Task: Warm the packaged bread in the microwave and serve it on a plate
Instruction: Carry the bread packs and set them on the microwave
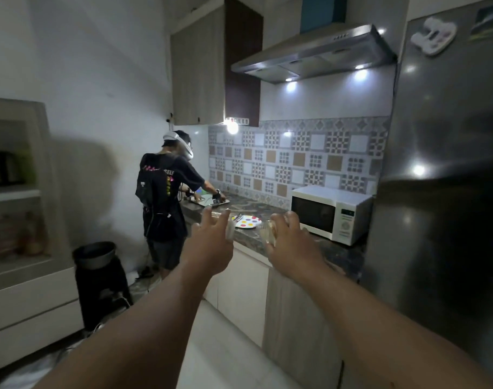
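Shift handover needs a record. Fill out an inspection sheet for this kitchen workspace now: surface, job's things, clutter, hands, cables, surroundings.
Surface: dark patterned countertop over pale cabinets.
Job's things: white microwave, door closed, at the counter's right end; spotted plate on the counter left of it; packaged bread in clear wrap, blurred.
Clutter: a tray further along the counter, contents unclear.
Hands: right hand grips the packaged bread; left hand has fingers spread, apparently pinching a bit of wrap.
Cables: dark cords on the floor near the stool.
Surroundings: second person working at the counter's far end; steel fridge right; range hood lit above; bowl on black stool.
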